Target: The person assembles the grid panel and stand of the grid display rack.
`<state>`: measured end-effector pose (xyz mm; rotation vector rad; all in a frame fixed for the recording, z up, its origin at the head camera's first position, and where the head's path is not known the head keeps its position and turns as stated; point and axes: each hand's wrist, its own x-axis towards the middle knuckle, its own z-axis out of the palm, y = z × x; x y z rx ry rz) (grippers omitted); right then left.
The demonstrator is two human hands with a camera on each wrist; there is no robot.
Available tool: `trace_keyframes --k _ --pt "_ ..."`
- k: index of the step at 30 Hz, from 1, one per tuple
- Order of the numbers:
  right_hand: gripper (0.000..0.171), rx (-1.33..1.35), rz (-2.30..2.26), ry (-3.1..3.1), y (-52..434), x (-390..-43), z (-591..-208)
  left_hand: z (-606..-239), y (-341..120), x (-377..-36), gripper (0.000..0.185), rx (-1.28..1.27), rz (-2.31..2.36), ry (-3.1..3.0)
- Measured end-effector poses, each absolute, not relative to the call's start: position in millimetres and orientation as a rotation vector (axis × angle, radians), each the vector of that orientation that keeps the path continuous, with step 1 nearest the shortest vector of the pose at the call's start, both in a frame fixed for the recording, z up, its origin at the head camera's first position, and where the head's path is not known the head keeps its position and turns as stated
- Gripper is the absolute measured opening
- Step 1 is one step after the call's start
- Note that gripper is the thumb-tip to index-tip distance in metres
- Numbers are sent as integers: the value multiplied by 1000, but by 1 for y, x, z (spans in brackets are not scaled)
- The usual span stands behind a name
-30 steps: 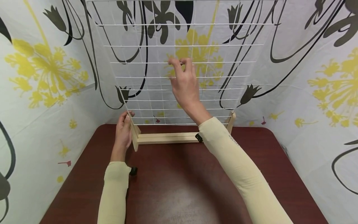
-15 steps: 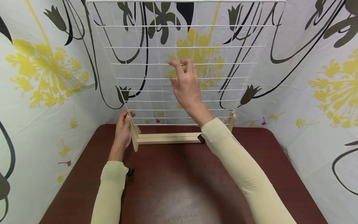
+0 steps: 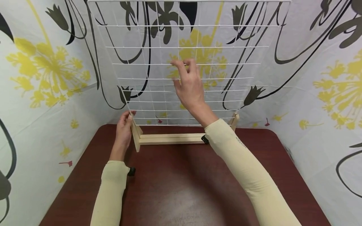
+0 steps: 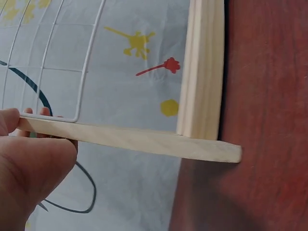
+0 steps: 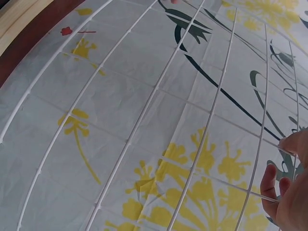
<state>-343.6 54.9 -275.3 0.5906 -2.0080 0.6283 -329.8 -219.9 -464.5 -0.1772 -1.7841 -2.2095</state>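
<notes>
White wire grid panel (image 3: 186,62) stood upright in its wooden base (image 3: 169,138) at the far edge of the table (image 3: 175,188), close to the patterned backdrop (image 3: 42,72). Left hand (image 3: 124,130) gripped the left upright of the base, thumb and fingers pinching the wood where the panel's lower corner sat in it; left wrist view showed that corner resting on the wooden piece. Right hand (image 3: 188,84) was raised at mid-panel, fingertips curled on a horizontal wire; right wrist view confirmed fingers hooked through the mesh. Judged status: panel looked seated in the base on both sides and roughly vertical, so assembly seemed mostly done; what was left looked like a steadiness or alignment check. Right upright (image 3: 234,121) was untouched. Nothing else was on the table.
</notes>
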Motion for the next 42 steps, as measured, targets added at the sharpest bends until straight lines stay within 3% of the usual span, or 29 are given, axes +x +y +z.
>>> trace_keyframes --k 7,18,29,35,42 --pt "50 627 626 -2035 57 -342 -276 -434 -214 -328 39 -309 -2109 -1588" --pt "55 664 572 -2131 64 -335 -270 -349 -204 -343 37 -305 -1960 -1503" --pt "65 736 510 -2208 98 -312 -252 -320 -197 -351 36 -366 -2062 -1469" --pt "49 673 554 -1946 138 -298 -242 -314 -199 -353 37 -372 -2126 -1422" --pt "23 189 989 -1457 188 -302 -231 -311 -199 -353 40 -344 -2127 -1463"
